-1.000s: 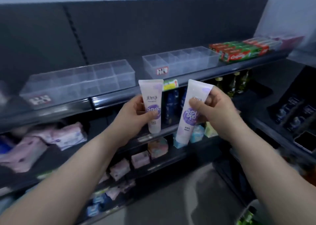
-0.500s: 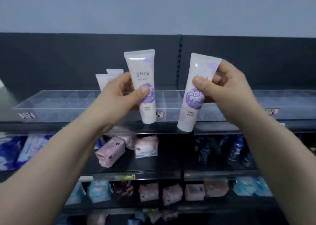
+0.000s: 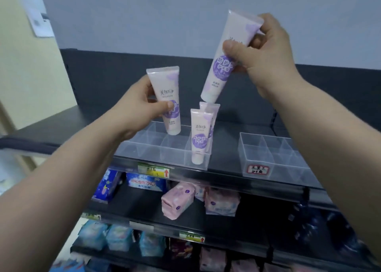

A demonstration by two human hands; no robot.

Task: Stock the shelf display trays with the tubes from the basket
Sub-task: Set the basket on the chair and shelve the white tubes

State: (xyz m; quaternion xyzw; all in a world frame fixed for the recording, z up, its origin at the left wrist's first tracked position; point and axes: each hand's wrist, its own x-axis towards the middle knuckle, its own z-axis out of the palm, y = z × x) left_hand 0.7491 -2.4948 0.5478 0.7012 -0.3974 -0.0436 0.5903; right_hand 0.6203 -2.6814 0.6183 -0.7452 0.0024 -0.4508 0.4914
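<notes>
Both hands have risen to the clear tray (image 3: 144,148), the left hand (image 3: 142,106) pinching the first tube (image 3: 168,94) upright over its back row. The right hand (image 3: 266,59) pinches the second tube (image 3: 217,77), tilted, above two standing tubes (image 3: 199,139).

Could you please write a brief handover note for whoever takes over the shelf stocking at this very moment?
Left grip holds the left tube upright, cap down, over the left tray.
Right grip holds the right tube tilted, cap down, above the stocked tubes.
Done: front tube and rear tube stand in the left tray's rightmost column.
Left: seat both held tubes, then fill the other compartments and the right tray, where no tube shows.
Basket is out of view.
</notes>
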